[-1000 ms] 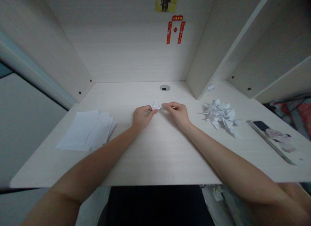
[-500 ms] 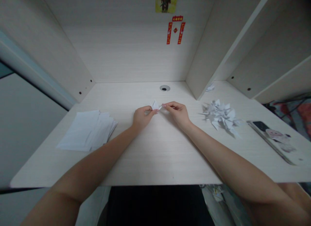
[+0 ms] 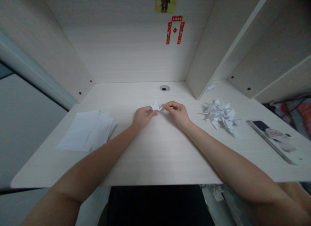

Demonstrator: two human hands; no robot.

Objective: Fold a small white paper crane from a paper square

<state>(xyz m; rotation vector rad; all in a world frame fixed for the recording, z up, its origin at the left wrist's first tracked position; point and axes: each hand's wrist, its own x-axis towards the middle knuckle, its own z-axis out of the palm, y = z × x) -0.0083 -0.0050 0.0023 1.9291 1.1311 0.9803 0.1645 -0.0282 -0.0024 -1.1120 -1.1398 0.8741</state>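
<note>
A small folded white paper crane (image 3: 155,106) is held just above the middle of the desk, its pointed tips showing between my hands. My left hand (image 3: 143,117) pinches its body between thumb and fingers. On the other side my right hand (image 3: 178,113) grips a thin point of the same crane with thumb and forefinger. Part of the paper is covered by my fingers. Over to the right lies a heap of folded white paper cranes (image 3: 222,115), apart from my right hand.
A stack of white paper sheets (image 3: 81,130) lies left of my left forearm. At the right rests a phone (image 3: 274,141) in a decorated case. An upright panel (image 3: 206,47) divides the desk behind the heap. A round cable hole (image 3: 164,88) is near the back wall.
The crane's pointed tips have spread slightly, with a second tip now showing at its left. Both hands keep nearly the same place and grip.
</note>
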